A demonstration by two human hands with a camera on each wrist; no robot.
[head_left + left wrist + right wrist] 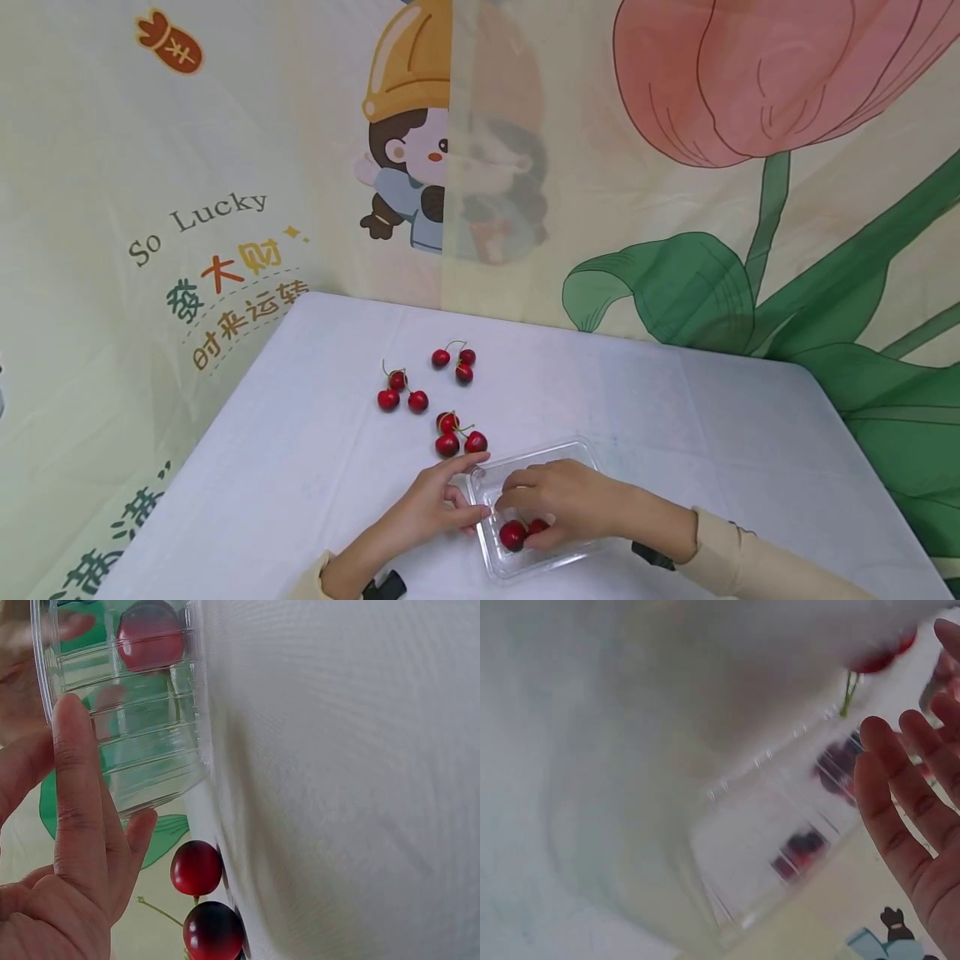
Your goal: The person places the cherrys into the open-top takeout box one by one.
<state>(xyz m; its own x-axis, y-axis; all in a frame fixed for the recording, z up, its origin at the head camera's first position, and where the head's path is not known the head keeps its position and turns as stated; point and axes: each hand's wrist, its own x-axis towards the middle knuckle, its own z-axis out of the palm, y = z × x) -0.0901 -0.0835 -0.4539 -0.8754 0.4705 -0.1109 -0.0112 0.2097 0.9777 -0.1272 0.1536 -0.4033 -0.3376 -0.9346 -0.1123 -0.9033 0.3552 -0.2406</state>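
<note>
A clear plastic box (536,567) sits near the table's front, with red cherries (513,535) inside it. My left hand (431,504) is at the box's left side, its thumb at the rim. In the left wrist view its fingers (75,787) lie nearly straight against the ribbed wall. My right hand (566,500) reaches down into the box, partly covering the cherries. Its relaxed, slightly bent fingers (889,817) show nothing between them in the right wrist view, where cherries (877,660) with green stems lie near the fingertips.
Three small clusters of cherries lie on the white tablecloth (300,442) beyond the box: one near its far left corner (447,443), one farther left (388,400), one toward the back (441,358). A printed curtain (510,283) hangs behind the table.
</note>
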